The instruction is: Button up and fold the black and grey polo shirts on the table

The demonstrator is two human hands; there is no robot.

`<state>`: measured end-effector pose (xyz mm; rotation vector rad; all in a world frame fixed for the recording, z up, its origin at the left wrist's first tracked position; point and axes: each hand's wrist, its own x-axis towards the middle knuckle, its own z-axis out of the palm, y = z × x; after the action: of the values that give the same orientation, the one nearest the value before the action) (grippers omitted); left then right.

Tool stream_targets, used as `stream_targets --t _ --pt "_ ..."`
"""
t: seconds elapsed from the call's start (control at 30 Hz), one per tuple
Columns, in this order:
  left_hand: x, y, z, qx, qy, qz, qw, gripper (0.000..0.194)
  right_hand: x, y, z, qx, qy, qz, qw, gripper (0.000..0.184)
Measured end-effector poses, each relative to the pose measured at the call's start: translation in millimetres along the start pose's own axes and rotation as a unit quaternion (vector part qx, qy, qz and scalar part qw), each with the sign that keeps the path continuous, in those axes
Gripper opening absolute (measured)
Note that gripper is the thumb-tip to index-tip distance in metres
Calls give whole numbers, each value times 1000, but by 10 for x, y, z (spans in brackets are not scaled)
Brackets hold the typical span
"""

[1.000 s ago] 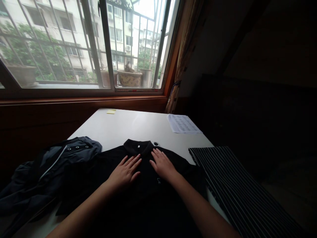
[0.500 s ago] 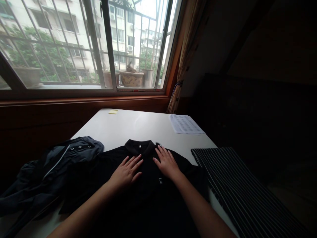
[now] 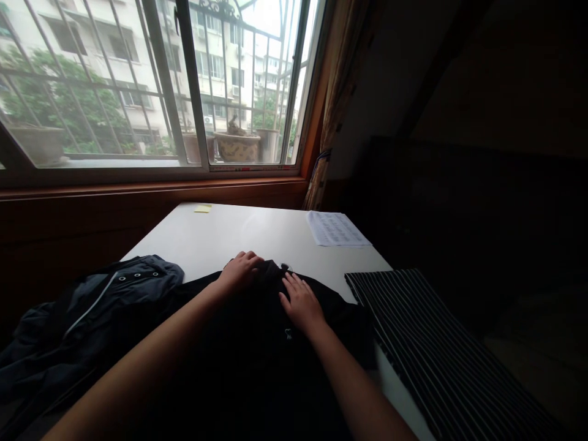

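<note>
A black polo shirt with a small pale chest emblem lies spread over the front of the table, collar pointing away from me. Up at the left side of the collar is my left hand, its fingers bent over the cloth and closed on it; the hand covers much of the collar. My right hand rests flat on the shirt below the right shoulder, fingers stretched out, holding nothing. Just beyond its fingertips, a small round dark-and-white object shows at the collar's edge; I cannot make out what it is.
A crumpled dark grey garment with eyelets lies at the left. To the right is a black striped cloth. Printed papers and a yellow sticky note lie on the white table, below a barred window.
My left hand has moved up from lying flat on the shirt's chest to the collar and has closed on it. The collar is now bunched. My right hand stays flat on the shirt.
</note>
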<state>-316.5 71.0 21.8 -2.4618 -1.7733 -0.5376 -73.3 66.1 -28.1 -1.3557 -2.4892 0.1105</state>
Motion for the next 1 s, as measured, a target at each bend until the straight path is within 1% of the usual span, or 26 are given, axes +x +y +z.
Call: stream_targets --t 0.07,0.13,0.2,0.27,0.37,0.5,0.67,0.73,0.83,1.0 --pt "200 -14 140 -2 -8 23 1000 42 -16 -1 -14 7 16 -6 1000 50" --pt "348 -5 268 -5 -20 50 999 46 -26 -6 -32 13 27 -11 999 48" --pt "452 7 358 -7 -32 75 997 43 -29 -13 -51 14 32 -14 999 47" --pt "520 6 404 -4 -37 91 995 36 -30 -20 -67 12 34 -15 999 46" --pt "567 -22 424 11 -24 94 995 27 -32 -24 -76 10 37 -12 999 45" --pt "561 -86 461 35 1 78 996 25 -52 -20 -48 6 31 4 999 46" --pt "539 -155 529 46 15 69 996 25 -137 27 -45 -13 -11 20 1000 53" --pt "535 -169 536 47 17 73 996 24 -210 99 -90 -20 -30 22 999 57" --pt "530 -176 531 47 24 78 996 24 -380 287 -188 -31 -53 28 998 60" --pt "524 -172 531 41 39 79 995 20 -753 632 -329 -45 -50 46 997 62"
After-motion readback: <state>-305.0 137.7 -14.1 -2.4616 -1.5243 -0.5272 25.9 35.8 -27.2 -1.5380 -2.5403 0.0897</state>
